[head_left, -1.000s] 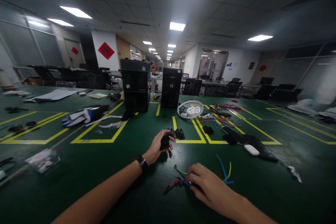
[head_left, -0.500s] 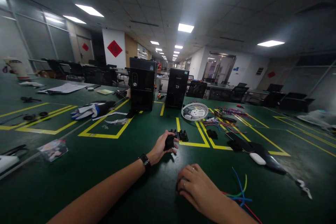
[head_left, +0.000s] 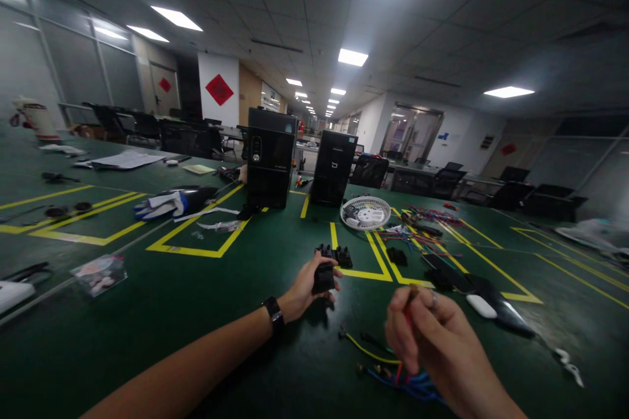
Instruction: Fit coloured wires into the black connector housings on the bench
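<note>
Black box-shaped part (head_left: pixel 323 279) is held in the curled fingers of the left hand (head_left: pixel 303 289), above the green tabletop (head_left: pixel 246 281). The right hand (head_left: pixel 437 334), apart from the left, pinches a thin red wire (head_left: pixel 409 317). Below it lie loose blue plastic-coated wires (head_left: pixel 415 385) and one yellow wire (head_left: pixel 367 349); small black parts with upright posts (head_left: pixel 343 257) stand just beyond the left hand.

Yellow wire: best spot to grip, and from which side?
Probably pinch the yellow wire along its left stretch, fingertips coming down from above. It lies thin and low on the green table, and that stretch shows apart from the blue wires; its other end runs toward the right hand, where wires crowd.
</note>
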`<state>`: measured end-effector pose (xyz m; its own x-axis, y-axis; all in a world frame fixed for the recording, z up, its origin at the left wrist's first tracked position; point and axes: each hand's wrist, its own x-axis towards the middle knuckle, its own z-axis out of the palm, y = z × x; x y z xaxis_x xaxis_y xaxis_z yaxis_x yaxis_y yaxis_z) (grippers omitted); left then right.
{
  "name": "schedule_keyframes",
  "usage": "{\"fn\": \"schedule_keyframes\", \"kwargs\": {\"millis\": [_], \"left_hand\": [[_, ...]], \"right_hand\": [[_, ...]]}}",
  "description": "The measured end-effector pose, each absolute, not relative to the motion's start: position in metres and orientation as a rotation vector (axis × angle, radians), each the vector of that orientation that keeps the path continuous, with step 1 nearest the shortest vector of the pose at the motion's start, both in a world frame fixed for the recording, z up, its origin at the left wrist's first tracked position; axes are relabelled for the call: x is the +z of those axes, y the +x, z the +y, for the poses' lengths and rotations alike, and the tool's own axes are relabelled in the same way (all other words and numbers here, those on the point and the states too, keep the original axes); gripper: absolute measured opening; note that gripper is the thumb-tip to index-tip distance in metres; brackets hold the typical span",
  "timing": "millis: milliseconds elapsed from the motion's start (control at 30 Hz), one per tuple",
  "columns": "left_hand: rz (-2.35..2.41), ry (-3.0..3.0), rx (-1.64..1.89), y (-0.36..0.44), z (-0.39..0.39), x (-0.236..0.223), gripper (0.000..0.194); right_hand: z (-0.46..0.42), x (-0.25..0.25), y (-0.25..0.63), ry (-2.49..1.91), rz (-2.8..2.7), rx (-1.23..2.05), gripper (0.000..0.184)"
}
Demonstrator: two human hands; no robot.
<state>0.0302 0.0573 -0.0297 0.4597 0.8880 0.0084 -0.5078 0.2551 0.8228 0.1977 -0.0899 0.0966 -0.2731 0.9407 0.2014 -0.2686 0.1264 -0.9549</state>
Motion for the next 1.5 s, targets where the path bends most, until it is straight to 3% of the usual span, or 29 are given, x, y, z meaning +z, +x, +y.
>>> {"fn": "schedule_keyframes", "kwargs": {"millis": [200,400,567,900,1100,1500], "left_hand": [[0.49,0.826,0.967,0.032,0.05,-0.025,0.048],[0.51,0.705,0.962,0.041,0.037,-0.009,0.048],[0.443,0.62,1.06,0.05,0.024,0.012,0.046],[0.411,0.515,1.184,0.06,-0.003,0.037,0.038],[0.427,0.771,1.297,0.06,-0.002,0.032,0.035],[0.549,1.146,1.353,0.056,-0.008,0.026,0.036]], "right_hand": [[-0.09,0.12,0.209,-0.849,-1.398,1.375,0.033],[-0.067,0.102,0.201,-1.339,-1.868,0.72,0.03],[-0.052,0.081,0.193,-1.372,-1.92,0.572,0.025],[-0.041,0.056,0.189,-1.365,-1.737,0.778,0.021],[-0.041,0.05,0.189,-1.362,-1.696,0.868,0.022],[-0.03,0.022,0.192,-1.206,-1.39,1.424,0.046]]}}
